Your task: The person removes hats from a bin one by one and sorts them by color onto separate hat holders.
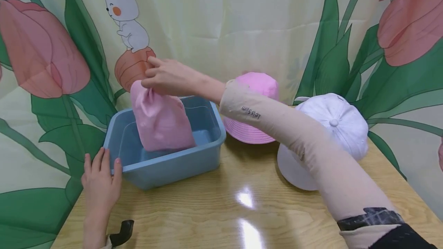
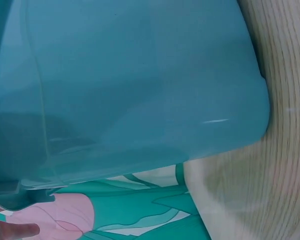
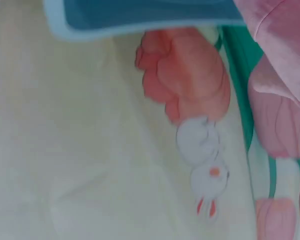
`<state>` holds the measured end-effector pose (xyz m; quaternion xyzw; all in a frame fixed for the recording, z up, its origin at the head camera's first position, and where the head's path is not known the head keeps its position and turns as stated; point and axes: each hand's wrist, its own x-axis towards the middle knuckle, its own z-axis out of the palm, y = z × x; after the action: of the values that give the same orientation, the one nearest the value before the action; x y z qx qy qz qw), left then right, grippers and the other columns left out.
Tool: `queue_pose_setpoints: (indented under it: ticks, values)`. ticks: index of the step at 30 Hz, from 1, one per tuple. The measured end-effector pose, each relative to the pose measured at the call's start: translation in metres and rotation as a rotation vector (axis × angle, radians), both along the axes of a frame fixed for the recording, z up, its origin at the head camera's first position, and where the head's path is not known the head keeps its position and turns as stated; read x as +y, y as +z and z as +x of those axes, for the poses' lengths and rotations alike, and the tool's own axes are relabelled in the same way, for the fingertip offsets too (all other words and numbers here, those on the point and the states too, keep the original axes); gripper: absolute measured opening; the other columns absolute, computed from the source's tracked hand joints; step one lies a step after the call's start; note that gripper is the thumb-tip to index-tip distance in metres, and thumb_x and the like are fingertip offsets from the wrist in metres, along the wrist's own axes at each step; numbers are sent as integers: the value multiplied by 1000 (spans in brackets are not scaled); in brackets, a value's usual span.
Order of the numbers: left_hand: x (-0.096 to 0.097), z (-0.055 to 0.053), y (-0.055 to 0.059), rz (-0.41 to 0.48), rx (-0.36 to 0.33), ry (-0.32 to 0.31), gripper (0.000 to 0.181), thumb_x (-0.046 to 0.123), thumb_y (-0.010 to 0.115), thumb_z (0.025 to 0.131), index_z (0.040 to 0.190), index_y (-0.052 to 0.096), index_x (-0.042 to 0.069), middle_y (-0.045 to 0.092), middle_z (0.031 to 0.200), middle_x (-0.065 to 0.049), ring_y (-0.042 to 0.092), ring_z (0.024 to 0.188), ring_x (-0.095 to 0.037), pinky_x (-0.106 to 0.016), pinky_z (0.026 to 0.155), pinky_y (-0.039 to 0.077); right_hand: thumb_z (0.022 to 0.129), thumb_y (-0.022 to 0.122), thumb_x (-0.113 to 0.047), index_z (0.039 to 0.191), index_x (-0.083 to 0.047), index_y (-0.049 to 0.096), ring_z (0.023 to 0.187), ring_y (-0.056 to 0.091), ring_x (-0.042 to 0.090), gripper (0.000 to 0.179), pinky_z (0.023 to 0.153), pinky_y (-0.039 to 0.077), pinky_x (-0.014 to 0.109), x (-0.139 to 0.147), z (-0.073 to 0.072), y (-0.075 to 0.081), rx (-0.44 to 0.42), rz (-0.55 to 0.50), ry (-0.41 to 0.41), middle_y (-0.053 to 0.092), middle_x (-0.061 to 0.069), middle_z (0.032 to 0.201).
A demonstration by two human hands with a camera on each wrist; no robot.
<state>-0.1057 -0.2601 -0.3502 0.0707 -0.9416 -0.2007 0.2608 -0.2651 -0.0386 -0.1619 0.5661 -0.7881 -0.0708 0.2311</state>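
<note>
Left of centre, the right hand (image 1: pixel 169 77) pinches the pink cloth (image 1: pixel 165 128) over the blue bin (image 1: pixel 173 173); lower left, the left hand (image 1: pixel 101 183), fingers straightish, touches and should brace it.

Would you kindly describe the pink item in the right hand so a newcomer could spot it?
On the wooden table, find the blue bin at the left. The pink fabric item hangs at its opening, its top gripped by the right hand. Unlike the pink bucket hat resting to the bin's right, it is held up, creased and limp.
</note>
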Motion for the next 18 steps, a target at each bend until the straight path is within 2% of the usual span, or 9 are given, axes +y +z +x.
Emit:
queue_pose_setpoints:
  ticks: [5, 10, 14, 18]
  values:
    - [-2, 1, 2, 6, -2, 28, 53, 31, 31, 95, 134, 34, -4, 31, 140, -22, 10, 136, -40, -67, 96, 16, 88, 47, -13, 96, -11, 62, 96, 42, 22, 17, 72, 40, 28, 34, -6, 49, -69, -141, -27, 63, 4, 93]
    - [-5, 0, 3, 6, 20, 17, 51, 30, 32, 94, 133, 36, -4, 33, 138, -23, 11, 135, -43, -68, 95, 16, 88, 50, -18, 96, -10, 62, 96, 42, 24, 16, 75, 39, 35, 79, -12, 86, -44, -212, -112, 63, 5, 94]
    - [-7, 0, 1, 12, 28, 0, 51, 29, 33, 94, 132, 36, -4, 34, 137, -23, 11, 134, -45, -69, 95, 16, 89, 49, -18, 93, -9, 61, 94, 45, 26, 15, 79, 34, 39, 115, -18, 103, -30, -237, -209, 61, 8, 91]
    - [-9, -2, 0, 18, 19, -12, 51, 30, 33, 94, 132, 36, -4, 34, 138, -23, 10, 134, -44, -69, 95, 15, 90, 47, -16, 98, -7, 59, 89, 45, 29, 17, 77, 33, 39, 149, -23, 111, -40, -219, -340, 58, 13, 94]
